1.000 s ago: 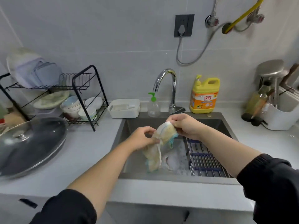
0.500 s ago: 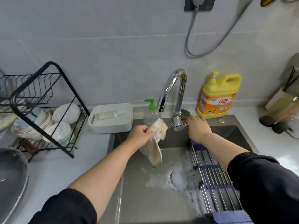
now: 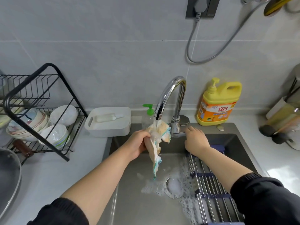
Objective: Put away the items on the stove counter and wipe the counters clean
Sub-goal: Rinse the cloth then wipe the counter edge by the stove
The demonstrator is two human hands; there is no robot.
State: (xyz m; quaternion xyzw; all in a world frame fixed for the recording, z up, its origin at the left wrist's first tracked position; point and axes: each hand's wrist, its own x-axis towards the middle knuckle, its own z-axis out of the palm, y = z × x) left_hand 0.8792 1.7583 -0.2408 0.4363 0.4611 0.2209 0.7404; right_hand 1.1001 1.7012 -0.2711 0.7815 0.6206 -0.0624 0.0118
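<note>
My left hand (image 3: 138, 142) grips a pale yellow and white dishcloth (image 3: 158, 138) with teal edging, held up under the chrome faucet (image 3: 168, 98). Water runs from the spout onto the cloth, and its lower end hangs down into the steel sink (image 3: 146, 200). My right hand (image 3: 195, 138) rests on the faucet lever (image 3: 177, 133) at the tap's base, fingers laid over it. Soap foam lies around the drain (image 3: 173, 184).
A black dish rack (image 3: 53, 111) with bowls stands on the left counter, and a dark pan lid (image 3: 8, 176) lies at the far left. Behind the sink are a white tray (image 3: 108, 122), a green-pump bottle (image 3: 148, 114) and yellow detergent (image 3: 219, 103). A roll-up drying rack (image 3: 209, 184) spans the sink's right side.
My right hand let go of the cloth and moved to the faucet lever. Water now runs, and my left hand has raised the cloth under the stream. The view moved closer.
</note>
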